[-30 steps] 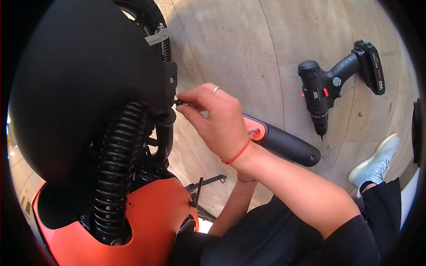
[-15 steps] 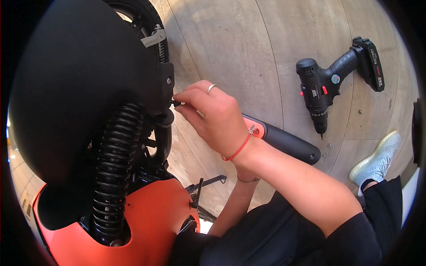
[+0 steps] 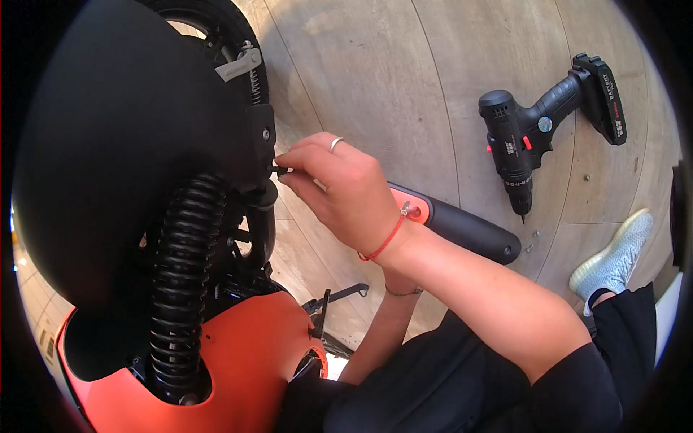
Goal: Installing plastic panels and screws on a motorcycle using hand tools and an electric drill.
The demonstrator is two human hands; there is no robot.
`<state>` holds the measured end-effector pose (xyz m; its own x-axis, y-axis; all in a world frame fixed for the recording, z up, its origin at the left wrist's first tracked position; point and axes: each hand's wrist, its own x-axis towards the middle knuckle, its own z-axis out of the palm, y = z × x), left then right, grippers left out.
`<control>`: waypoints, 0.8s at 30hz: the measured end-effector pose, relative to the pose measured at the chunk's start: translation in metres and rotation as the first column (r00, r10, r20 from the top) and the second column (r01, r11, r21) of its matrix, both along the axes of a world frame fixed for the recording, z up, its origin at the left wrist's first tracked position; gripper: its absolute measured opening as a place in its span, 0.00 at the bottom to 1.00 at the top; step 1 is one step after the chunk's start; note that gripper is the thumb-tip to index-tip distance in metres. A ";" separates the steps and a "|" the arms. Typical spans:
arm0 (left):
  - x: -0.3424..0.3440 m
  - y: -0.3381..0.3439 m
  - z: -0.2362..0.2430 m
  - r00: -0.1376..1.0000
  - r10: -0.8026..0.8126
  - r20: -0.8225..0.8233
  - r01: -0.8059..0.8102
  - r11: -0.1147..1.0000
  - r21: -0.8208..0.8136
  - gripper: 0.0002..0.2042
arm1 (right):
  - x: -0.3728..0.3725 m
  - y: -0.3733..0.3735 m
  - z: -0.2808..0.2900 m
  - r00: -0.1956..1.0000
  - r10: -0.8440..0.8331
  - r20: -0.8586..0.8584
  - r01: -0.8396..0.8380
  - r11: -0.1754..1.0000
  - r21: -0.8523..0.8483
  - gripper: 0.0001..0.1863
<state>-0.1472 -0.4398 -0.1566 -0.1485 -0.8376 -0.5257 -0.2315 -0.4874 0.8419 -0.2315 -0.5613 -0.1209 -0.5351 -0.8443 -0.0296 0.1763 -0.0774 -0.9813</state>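
Observation:
Between the thumb and fingertips of my right hand (image 3: pixel 346 191) is a small black piece (image 3: pixel 279 171), too small to tell its kind. Those fingers are pinched on it at the edge of a black bracket (image 3: pixel 261 151) with a bolt head, beside a large black fender (image 3: pixel 108 144). Of my left arm only the forearm (image 3: pixel 382 317) shows, with a dark band on the wrist. The left hand itself is hidden behind the right one. Below the bracket stands a black coil-spring shock absorber (image 3: pixel 188 267), its lower end sunk in an orange body panel (image 3: pixel 253 339).
On the wood-look floor right of my hand lies a black tubular cover (image 3: pixel 473 231) with an orange end. Beyond it rests a black cordless drill (image 3: pixel 516 144), bit pointing down. Small screws (image 3: pixel 535 234) lie near the bit. A light shoe (image 3: pixel 613 249) is at the right.
The fender and bracket have shifted slightly left in the picture. My right hand has moved a little left with them, still pinching the small black piece.

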 end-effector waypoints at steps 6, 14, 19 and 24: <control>0.005 -0.003 -0.002 0.999 -0.037 0.009 0.037 0.999 -0.021 0.20 | -0.003 0.000 0.002 0.999 0.031 0.021 -0.031 0.999 0.014 0.08; 0.006 -0.002 -0.004 0.997 -0.083 0.013 0.083 0.995 -0.054 0.21 | -0.010 -0.003 0.005 0.987 0.136 0.086 -0.145 0.983 0.110 0.08; 0.007 -0.003 -0.003 0.994 -0.111 0.017 0.113 0.991 -0.078 0.21 | -0.011 -0.003 0.007 0.974 0.199 0.108 -0.214 0.965 0.152 0.09; 0.012 -0.003 -0.002 0.990 -0.138 0.024 0.139 0.985 -0.100 0.22 | -0.009 -0.005 0.010 0.967 0.187 0.171 -0.217 0.960 0.178 0.12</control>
<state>-0.1355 -0.4424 -0.1586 -0.2587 -0.8587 -0.4424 -0.3053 -0.3618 0.8809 -0.2403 -0.5666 -0.1108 -0.3306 -0.9042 -0.2705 0.3158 0.1641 -0.9345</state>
